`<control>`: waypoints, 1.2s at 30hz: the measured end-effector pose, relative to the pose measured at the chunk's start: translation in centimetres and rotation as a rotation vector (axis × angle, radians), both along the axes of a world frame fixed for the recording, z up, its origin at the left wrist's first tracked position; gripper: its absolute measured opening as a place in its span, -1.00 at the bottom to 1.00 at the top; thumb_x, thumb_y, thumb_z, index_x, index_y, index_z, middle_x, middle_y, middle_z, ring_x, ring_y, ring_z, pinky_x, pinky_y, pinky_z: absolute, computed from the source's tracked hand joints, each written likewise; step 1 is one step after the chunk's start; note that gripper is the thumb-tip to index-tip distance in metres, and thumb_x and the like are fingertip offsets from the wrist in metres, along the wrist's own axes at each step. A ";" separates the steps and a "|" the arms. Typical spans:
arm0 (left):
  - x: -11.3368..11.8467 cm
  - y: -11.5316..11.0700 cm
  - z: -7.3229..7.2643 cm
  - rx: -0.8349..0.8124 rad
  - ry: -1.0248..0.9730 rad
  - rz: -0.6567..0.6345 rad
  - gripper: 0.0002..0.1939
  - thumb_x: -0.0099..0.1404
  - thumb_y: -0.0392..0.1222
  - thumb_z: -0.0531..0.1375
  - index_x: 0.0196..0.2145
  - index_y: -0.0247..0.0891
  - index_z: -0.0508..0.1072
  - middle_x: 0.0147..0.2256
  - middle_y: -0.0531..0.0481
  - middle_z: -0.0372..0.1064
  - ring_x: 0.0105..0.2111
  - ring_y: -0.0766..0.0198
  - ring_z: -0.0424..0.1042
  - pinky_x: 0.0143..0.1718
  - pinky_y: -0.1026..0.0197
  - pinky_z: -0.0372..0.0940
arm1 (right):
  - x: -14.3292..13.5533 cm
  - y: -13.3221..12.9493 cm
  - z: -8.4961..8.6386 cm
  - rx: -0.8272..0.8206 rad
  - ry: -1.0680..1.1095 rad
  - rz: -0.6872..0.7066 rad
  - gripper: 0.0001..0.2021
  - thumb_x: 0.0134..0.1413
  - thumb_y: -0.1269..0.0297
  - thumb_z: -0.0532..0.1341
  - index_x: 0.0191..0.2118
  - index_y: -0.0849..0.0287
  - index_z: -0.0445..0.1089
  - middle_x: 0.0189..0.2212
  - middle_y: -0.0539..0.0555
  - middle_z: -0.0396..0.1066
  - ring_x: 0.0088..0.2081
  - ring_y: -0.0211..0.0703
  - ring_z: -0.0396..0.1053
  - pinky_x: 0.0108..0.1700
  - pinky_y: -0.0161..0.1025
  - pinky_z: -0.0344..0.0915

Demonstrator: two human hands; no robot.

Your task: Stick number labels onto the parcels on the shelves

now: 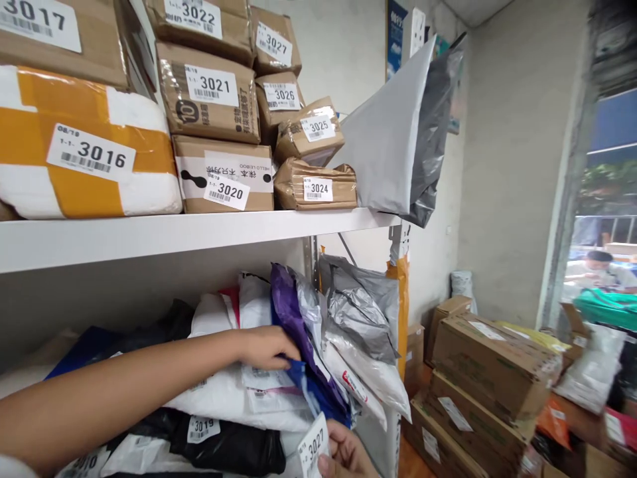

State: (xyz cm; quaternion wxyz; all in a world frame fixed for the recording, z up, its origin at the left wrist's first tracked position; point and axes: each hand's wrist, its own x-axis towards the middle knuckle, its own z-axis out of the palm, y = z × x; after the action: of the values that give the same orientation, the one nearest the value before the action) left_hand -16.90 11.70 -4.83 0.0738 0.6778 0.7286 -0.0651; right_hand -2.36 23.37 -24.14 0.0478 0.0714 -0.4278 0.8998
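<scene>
My left hand [266, 346] reaches across the lower shelf and pinches the edge of a purple and blue mailer bag [298, 332] standing among soft parcels. My right hand [346, 455], low at the bottom edge, holds a small white label [313, 451] printed 3027. Around the left hand lie white poly bags [233, 392], and a black bag [223, 445] tagged 3019 lies below them. Grey and silver mailers [358, 305] lean to the right of the purple bag.
The white upper shelf [199, 232] carries numbered cardboard parcels from 3016 to 3027 and a big grey bag [398, 139] leaning at its right end. Stacked cartons [488, 372] stand on the floor to the right. Another person [602, 269] sits beyond the doorway.
</scene>
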 end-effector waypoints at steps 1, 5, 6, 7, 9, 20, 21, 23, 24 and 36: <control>0.2 -0.7 -0.3 -0.046 -0.010 -0.012 -0.81 0.16 -0.36 0.21 -0.27 -0.19 0.55 -0.31 0.07 0.49 -0.31 0.33 0.42 -0.26 0.39 0.25 | 0.0 0.2 0.5 -0.005 -0.010 -0.044 -0.62 -0.38 0.05 0.44 -0.43 0.17 0.41 -0.69 -0.04 0.36 -0.59 -0.23 0.34 -0.46 -0.32 0.18; 0.8 -1.9 -1.1 -0.171 -0.083 0.108 -0.85 0.04 -0.39 0.26 -0.52 -0.15 0.56 -0.31 0.09 0.45 -0.23 0.23 0.38 -0.01 0.19 0.17 | -1.0 0.1 2.6 0.077 -0.011 -0.164 -0.65 -0.22 0.00 0.38 -0.40 0.18 0.43 -0.66 -0.04 0.36 -0.57 -0.24 0.30 -0.44 -0.30 0.17; 0.9 -1.7 -1.1 -0.193 -0.122 0.168 -0.84 0.08 -0.38 0.22 -0.56 -0.18 0.53 -0.33 0.09 0.45 -0.22 0.23 0.38 0.02 0.16 0.15 | -1.6 -0.3 3.0 0.112 -0.005 -0.172 -0.64 -0.21 -0.02 0.37 -0.40 0.19 0.43 -0.66 -0.04 0.35 -0.57 -0.27 0.27 -0.45 -0.32 0.13; 1.0 -1.5 -1.0 -0.207 -0.163 0.227 -0.80 0.14 -0.36 0.15 -0.57 -0.20 0.50 -0.37 0.09 0.45 -0.24 0.25 0.38 -0.01 0.18 0.17 | -2.3 -0.8 3.2 0.137 -0.003 -0.181 -0.62 -0.20 -0.06 0.35 -0.42 0.20 0.43 -0.67 -0.05 0.33 -0.58 -0.29 0.23 -0.46 -0.34 0.10; 1.2 -1.0 -1.0 -0.188 -0.203 0.320 -0.71 0.27 -0.30 0.00 -0.48 -0.24 0.47 -0.44 0.08 0.44 -0.34 0.32 0.40 -0.20 0.28 0.26 | -3.8 -2.0 3.2 0.143 -0.014 -0.220 -0.56 -0.23 -0.12 0.34 -0.46 0.23 0.41 -0.69 -0.06 0.29 -0.59 -0.34 0.13 -0.50 -0.36 0.01; 2.7 -1.5 -3.6 0.053 0.088 0.539 -0.76 0.24 -0.13 0.11 -0.16 -0.27 0.38 -0.22 -0.14 0.47 -0.21 0.05 0.45 -0.25 0.17 0.29 | -7.8 -5.0 0.6 0.087 -0.134 -0.425 -0.38 -0.46 -0.31 0.30 -0.67 0.12 0.03 -0.72 -0.16 -0.01 -0.60 -0.39 -0.12 -0.57 -0.34 -0.15; 2.8 -1.3 -3.9 0.054 0.118 0.558 -0.75 0.26 -0.15 0.08 -0.15 -0.31 0.38 -0.22 -0.19 0.47 -0.21 0.00 0.46 -0.24 0.13 0.30 | -7.9 -5.1 0.5 0.078 -0.152 -0.450 -0.37 -0.47 -0.33 0.29 -0.67 0.12 0.01 -0.72 -0.15 -0.01 -0.60 -0.39 -0.12 -0.56 -0.34 -0.13; 3.1 -0.8 -4.5 0.046 0.184 0.583 -0.74 0.29 -0.25 0.02 -0.12 -0.38 0.37 -0.21 -0.29 0.46 -0.19 -0.08 0.45 -0.21 0.02 0.31 | -8.0 -5.2 0.3 0.073 -0.143 -0.455 -0.39 -0.52 -0.30 0.32 -0.66 0.13 0.09 -0.70 -0.13 0.05 -0.59 -0.37 -0.06 -0.54 -0.34 -0.07; 3.2 -0.5 -4.8 0.038 0.215 0.586 -0.73 0.28 -0.31 -0.01 -0.11 -0.40 0.36 -0.19 -0.33 0.45 -0.18 -0.11 0.44 -0.19 -0.03 0.31 | -8.0 -5.1 0.1 0.077 -0.125 -0.434 -0.41 -0.54 -0.28 0.35 -0.64 0.15 0.15 -0.69 -0.12 0.09 -0.58 -0.35 -0.02 -0.53 -0.33 -0.03; 4.0 -1.0 -4.1 0.158 0.257 0.708 -0.46 0.08 -0.30 0.26 0.00 -0.47 0.20 0.06 -0.47 0.19 -0.10 -0.08 0.40 -0.10 -0.03 0.33 | -4.6 -4.7 -4.7 0.210 -0.168 -0.239 -0.41 -0.66 -0.24 0.40 -0.77 0.15 0.12 -0.79 -0.14 0.01 -0.65 -0.42 -0.16 -0.51 -0.30 -0.14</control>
State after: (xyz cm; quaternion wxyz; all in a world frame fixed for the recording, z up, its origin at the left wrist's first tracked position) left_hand -12.88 10.73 -8.91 -0.0525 0.3740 0.9238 -0.0636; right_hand -6.93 18.68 -28.82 0.1108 -0.0509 -0.5274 0.8408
